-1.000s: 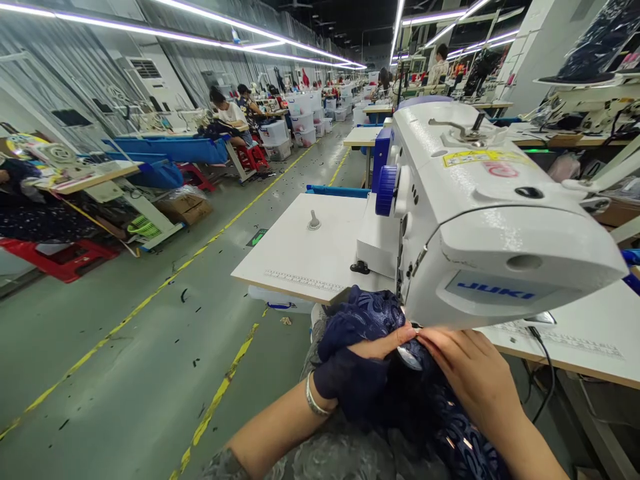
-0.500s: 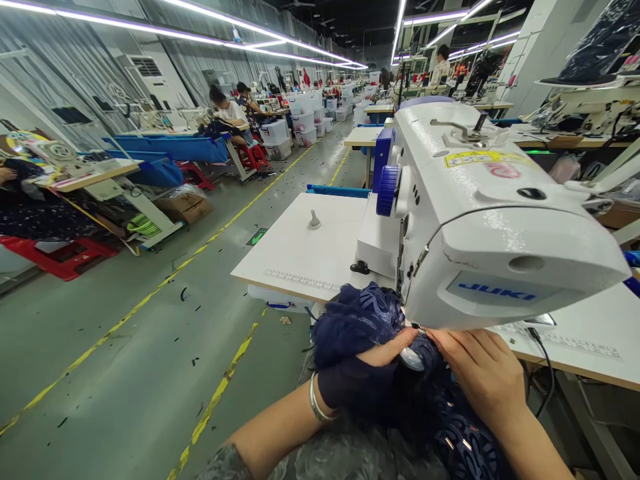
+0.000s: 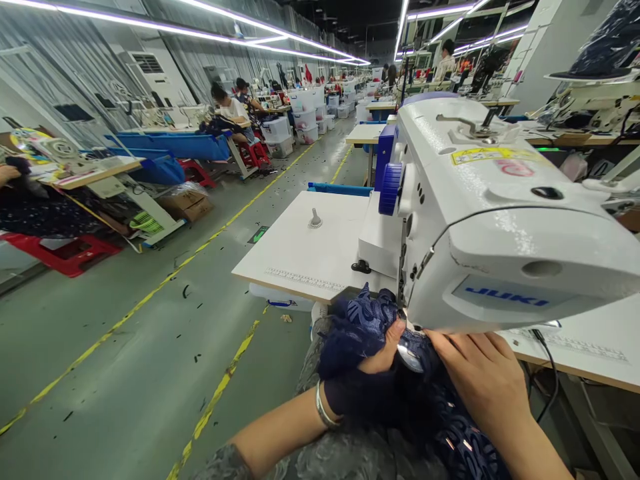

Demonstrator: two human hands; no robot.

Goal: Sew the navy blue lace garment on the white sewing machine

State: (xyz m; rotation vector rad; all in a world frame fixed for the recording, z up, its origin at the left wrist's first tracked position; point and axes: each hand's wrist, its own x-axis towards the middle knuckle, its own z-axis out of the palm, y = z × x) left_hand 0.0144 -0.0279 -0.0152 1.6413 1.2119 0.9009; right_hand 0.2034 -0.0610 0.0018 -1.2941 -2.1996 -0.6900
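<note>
A white Juki sewing machine (image 3: pixel 480 213) stands on a white table (image 3: pixel 310 253). Dark blue lace fabric (image 3: pixel 365 320) is bunched under the machine's head and spills onto my lap. My left hand (image 3: pixel 383 353) is mostly wrapped in the fabric, with its fingers pinching the cloth just below the needle area. My right hand (image 3: pixel 483 380) lies on the fabric to the right of it, fingers closed on the cloth beneath the machine head. A silver bracelet (image 3: pixel 323 407) circles my left wrist. The needle itself is hidden by the machine head.
A grey aisle with yellow floor lines (image 3: pixel 220 393) runs along the left. Other workers (image 3: pixel 227 110) sit at sewing stations with blue bins (image 3: pixel 170 147) and red stools (image 3: pixel 65 253) across the aisle. A black cable (image 3: pixel 547 373) hangs off the table edge on the right.
My hands have shifted the fabric slightly upward and closer under the machine head. My left fingers have curled tighter into the cloth. The view has drifted a little.
</note>
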